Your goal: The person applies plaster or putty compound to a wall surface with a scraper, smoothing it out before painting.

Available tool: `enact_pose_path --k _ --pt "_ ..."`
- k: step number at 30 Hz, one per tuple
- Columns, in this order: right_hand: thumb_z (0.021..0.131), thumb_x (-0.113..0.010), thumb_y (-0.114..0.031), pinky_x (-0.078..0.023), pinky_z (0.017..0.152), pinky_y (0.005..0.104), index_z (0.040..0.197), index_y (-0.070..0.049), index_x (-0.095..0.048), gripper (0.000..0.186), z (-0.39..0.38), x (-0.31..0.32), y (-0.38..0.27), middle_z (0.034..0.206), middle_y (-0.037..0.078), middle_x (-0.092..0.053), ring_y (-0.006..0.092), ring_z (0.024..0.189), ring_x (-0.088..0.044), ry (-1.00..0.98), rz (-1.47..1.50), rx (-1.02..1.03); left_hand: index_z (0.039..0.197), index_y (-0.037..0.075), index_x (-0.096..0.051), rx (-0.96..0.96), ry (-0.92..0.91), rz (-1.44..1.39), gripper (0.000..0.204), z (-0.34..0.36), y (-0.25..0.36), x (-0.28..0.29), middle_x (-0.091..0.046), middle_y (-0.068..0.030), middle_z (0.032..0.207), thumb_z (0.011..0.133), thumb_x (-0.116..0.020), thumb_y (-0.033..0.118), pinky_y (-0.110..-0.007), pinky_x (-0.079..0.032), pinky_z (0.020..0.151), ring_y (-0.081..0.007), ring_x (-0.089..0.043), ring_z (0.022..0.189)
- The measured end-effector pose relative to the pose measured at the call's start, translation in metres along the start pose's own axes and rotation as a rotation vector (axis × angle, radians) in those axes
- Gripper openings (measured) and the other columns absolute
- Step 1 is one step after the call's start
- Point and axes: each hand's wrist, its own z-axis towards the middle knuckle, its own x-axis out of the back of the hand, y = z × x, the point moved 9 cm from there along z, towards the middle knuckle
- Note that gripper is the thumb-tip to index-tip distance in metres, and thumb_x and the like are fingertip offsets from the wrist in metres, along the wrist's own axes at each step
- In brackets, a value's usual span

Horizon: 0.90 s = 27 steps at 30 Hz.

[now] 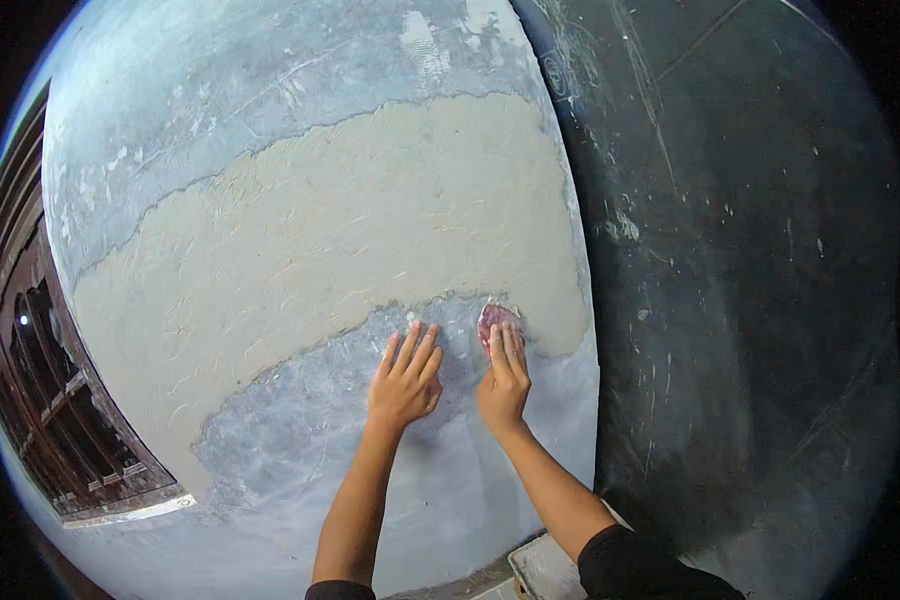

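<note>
The right hand [503, 378] is pressing a small reddish pad [496, 320], perhaps a worn sanding scrap, flat against the wall [270, 120], its fingers [512, 345] lying straight and close together over the pad's lower part, so that only the upper edge is showing above the fingertips. The pad is sitting right at the lower border of the tan plaster patch [350, 220], where that patch is meeting the bluish-grey scraped area [300, 420] beneath it. The left hand [406, 380] is resting just beside, to the left, with its fingers [410, 345] spread a little and flat on the scraped grey, holding nothing. So the pad is lying up and to the right of the left hand, and the right hand is plainly the nearer one, already on it. The patch's long axis is running slantwise, rising from lower left to upper right. A dark panel [750, 300] is standing to the right of the wall.
</note>
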Motion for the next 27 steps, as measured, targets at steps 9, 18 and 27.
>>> enact_pose_path --k 9,18,27 --pt "0.080 -0.049 0.008 -0.037 0.105 0.0473 0.127 0.006 -0.051 0.048 -0.014 -0.036 -0.010 0.135 0.028 -0.044 0.0451 0.126 -0.043 -0.045 -0.092 0.051 0.112 0.006 -0.056 0.005 0.029 -0.035 0.040 -0.004 -0.005 0.002 -0.047 -0.0101 0.139 0.074 -0.058 0.019 -0.046 -0.029 0.109 -0.0295 -0.040 0.132" --pt "0.078 -0.051 0.008 -0.038 0.104 0.0480 0.125 0.006 -0.053 0.047 -0.024 -0.019 -0.017 0.133 0.027 -0.047 0.0432 0.126 -0.043 -0.166 -0.069 0.149 0.111 0.007 -0.056 0.017 0.036 -0.025 0.044 -0.004 -0.010 0.006 -0.046 -0.0092 0.141 0.069 -0.060 0.020 -0.046 -0.028 0.111 -0.0284 -0.039 0.134" --pt "0.080 -0.051 0.004 -0.048 0.085 0.0463 0.113 0.004 -0.058 0.034 0.028 0.049 0.007 0.103 0.021 -0.064 0.0378 0.097 -0.062 -0.151 0.028 0.179 0.106 0.007 -0.056 0.051 0.051 -0.026 0.038 -0.001 -0.007 0.006 -0.047 -0.0090 0.139 0.068 -0.060 0.015 -0.047 -0.029 0.109 -0.0284 -0.040 0.132"
